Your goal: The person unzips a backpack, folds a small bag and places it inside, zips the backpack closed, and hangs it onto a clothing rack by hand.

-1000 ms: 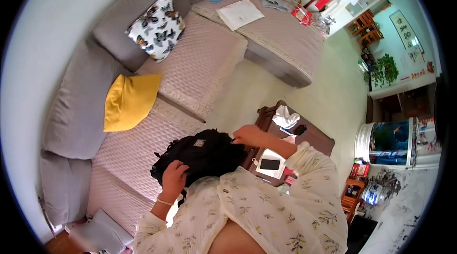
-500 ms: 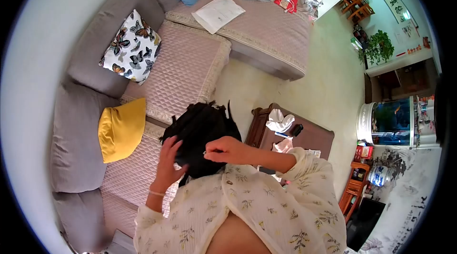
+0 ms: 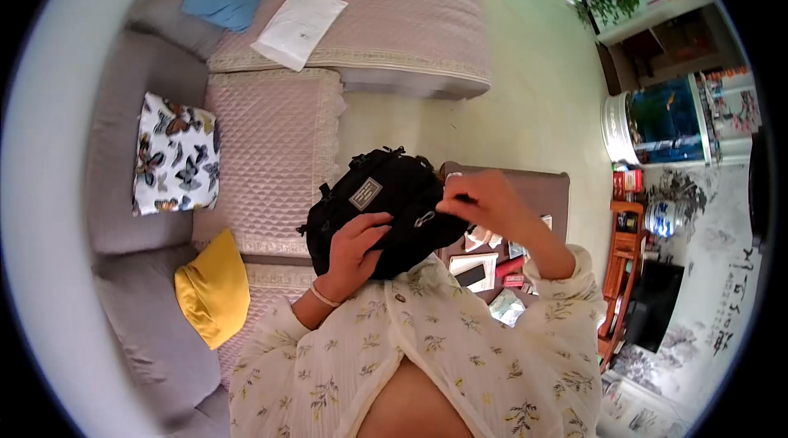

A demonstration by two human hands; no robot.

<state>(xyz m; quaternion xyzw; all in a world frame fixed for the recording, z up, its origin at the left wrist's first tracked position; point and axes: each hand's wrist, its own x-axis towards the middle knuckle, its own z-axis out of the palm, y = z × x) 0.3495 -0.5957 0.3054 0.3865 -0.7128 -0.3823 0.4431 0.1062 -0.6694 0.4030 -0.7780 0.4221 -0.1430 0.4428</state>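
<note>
A black bag (image 3: 386, 229) with buckled straps and a pale rectangular patch (image 3: 365, 193) is held up in front of my body. My left hand (image 3: 353, 253) lies over its near left side, fingers bent against the fabric, gripping it. At the bag's right edge, my right hand (image 3: 480, 204) has its thumb and fingers pinched together. What sits in that pinch is too small to make out. A light looped zipper pull (image 3: 424, 219) shows on the bag just left of those fingertips.
Beyond the bag, a low brown table (image 3: 533, 183) carries papers, a dark phone (image 3: 470, 275) and red packets. The quilted sofa (image 3: 267, 142) runs along the left, with a yellow cushion (image 3: 213, 290), a butterfly cushion (image 3: 176, 157) and a white packet (image 3: 300, 27).
My view has swung, and the bag now faces me with its patch showing. My right hand has moved right to the bag's edge; my left hand has gone from spread fingers to gripping the bag.
</note>
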